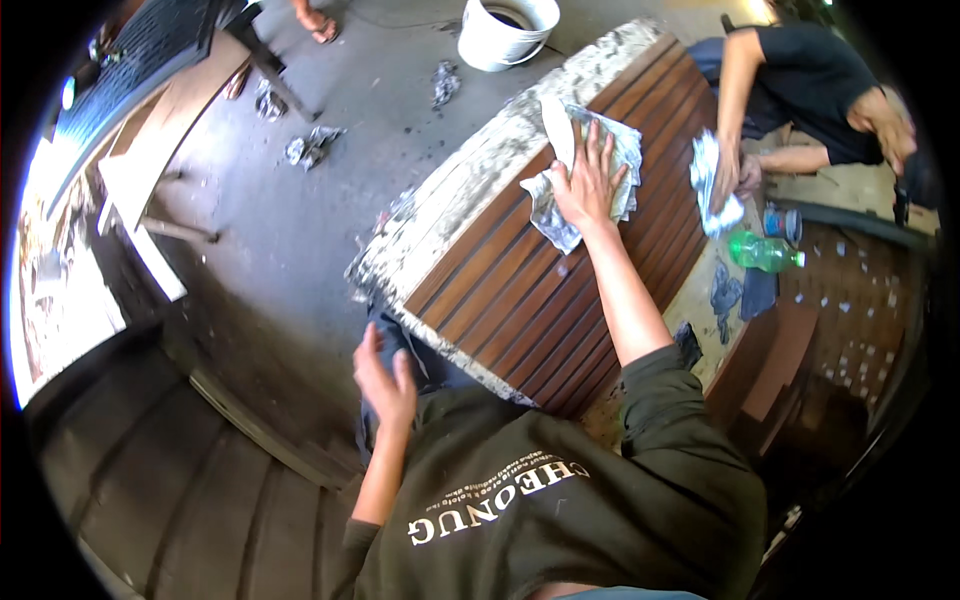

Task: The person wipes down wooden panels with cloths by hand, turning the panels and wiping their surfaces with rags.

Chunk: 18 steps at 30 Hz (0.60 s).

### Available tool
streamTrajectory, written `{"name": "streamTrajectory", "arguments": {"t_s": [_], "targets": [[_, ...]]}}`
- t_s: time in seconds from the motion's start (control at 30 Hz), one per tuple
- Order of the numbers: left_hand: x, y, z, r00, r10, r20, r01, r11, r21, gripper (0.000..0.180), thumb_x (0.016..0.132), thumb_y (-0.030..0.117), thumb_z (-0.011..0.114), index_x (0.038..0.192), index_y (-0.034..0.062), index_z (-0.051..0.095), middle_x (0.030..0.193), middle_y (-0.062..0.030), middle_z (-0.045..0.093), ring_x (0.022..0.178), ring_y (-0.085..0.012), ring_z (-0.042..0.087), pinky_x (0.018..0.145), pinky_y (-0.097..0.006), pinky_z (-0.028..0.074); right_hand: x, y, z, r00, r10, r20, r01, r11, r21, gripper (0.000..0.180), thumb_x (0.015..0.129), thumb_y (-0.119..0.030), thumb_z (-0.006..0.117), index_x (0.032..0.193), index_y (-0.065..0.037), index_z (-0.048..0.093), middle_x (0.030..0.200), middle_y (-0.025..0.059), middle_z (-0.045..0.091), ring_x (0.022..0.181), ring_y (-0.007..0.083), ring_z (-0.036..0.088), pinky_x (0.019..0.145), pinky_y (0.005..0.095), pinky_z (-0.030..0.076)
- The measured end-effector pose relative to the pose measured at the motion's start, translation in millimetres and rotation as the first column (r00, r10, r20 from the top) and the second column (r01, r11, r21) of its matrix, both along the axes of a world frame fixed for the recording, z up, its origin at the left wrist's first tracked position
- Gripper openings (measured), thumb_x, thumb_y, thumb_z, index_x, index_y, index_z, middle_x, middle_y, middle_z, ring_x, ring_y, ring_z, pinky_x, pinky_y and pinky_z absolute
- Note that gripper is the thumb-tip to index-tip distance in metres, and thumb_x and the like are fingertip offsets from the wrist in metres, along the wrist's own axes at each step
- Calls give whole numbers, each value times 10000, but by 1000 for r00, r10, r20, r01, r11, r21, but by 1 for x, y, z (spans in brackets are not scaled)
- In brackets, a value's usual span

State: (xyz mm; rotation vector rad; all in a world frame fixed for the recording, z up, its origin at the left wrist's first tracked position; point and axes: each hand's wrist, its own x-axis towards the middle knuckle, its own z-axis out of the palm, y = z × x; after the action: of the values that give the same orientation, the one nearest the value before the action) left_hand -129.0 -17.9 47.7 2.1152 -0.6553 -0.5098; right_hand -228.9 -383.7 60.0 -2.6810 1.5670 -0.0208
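Note:
A slatted brown wooden panel (530, 290) lies in front of me on a worktop with a paint-spattered pale edge (450, 210). My right hand (590, 185) presses flat on a crumpled, pale grey-blue cloth (560, 225) on the slats, fingers spread. A white fold of some material (556, 125) sticks up beside its fingers; whether it belongs to the cloth I cannot tell. Near my lap, off the panel's near left corner, my left hand (385, 380) is raised with fingers apart and nothing in it. Across the panel, a co-worker's hand (727, 180) holds another pale cloth (705, 185).
A green bottle (765, 252) lies beside a small blue container (783, 223) on the right. Dark rags (725, 295) are near them. A white bucket (508, 35) stands on the floor ahead, with crumpled scraps (313, 147) farther left. A wooden board (175, 125) is at the left.

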Motion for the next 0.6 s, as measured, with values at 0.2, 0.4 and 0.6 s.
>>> {"name": "streamTrajectory", "arguments": {"t_s": [0.2, 0.4, 0.6], "targets": [[-20, -11, -4, 975, -36, -219, 6, 991, -132, 618, 851, 6, 530, 1420, 58, 293, 955, -126, 578, 785, -255, 584, 729, -326, 481, 8, 113, -2, 916, 398, 55, -400, 916, 34, 822, 798, -339, 522, 1480, -279, 68, 1545, 97, 40, 1402, 377, 55, 1046, 689, 48], [-2, 3, -23, 952, -5, -307, -73, 968, -241, 286, 920, -3, 451, 1202, -6, 501, 889, -104, 625, 751, -164, 597, 722, -277, 486, 23, 242, 18, 823, 567, 39, -558, 792, 247, 835, 746, -389, 518, 1476, -265, 132, 1544, 57, 103, 1409, 338, 93, 1051, 692, 39], [59, 35, -32, 914, 50, -402, -153, 961, -229, 298, 931, 22, 467, 1220, 43, 535, 946, -57, 625, 784, -113, 566, 727, -248, 473, -68, 198, 11, 965, 258, -34, -255, 964, 81, 856, 616, -259, 588, 1428, -190, 326, 1515, 86, 219, 1403, 313, 169, 1079, 617, 106]]}}
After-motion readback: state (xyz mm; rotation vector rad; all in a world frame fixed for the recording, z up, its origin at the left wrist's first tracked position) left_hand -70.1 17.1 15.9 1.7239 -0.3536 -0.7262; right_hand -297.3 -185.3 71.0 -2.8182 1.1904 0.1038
